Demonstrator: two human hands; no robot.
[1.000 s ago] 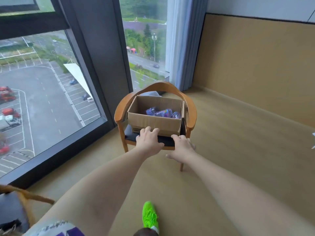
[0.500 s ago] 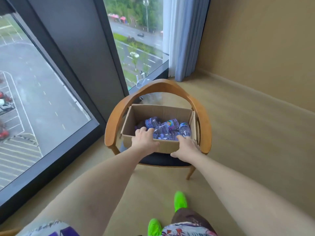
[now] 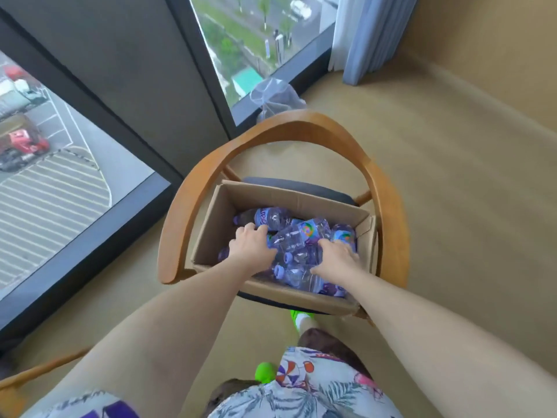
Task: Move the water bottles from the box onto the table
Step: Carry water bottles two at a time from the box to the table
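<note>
An open cardboard box (image 3: 289,195) stands on the dark seat of a wooden armchair (image 3: 301,128). Inside lie several clear water bottles (image 3: 306,233) with purple caps and coloured labels, piled on their sides. Both my hands are down in the box, palms facing down. My left hand (image 3: 251,247) rests on the left part of the pile, its fingertips touching a bottle (image 3: 271,217) by the far wall. My right hand (image 3: 337,256) lies spread over the bottles on the right. Neither hand has lifted a bottle. No table is in view.
The chair's curved armrest rings the box on three sides. A crumpled clear plastic bag (image 3: 275,96) lies behind the chair by the floor-to-ceiling window (image 3: 60,182). A blue curtain (image 3: 367,34) hangs at the back right. Part of a second wooden chair (image 3: 27,380) shows at lower left.
I have stepped up to the chair and now look almost straight down. Both hands moved from the box's near rim down onto the bottles inside.
</note>
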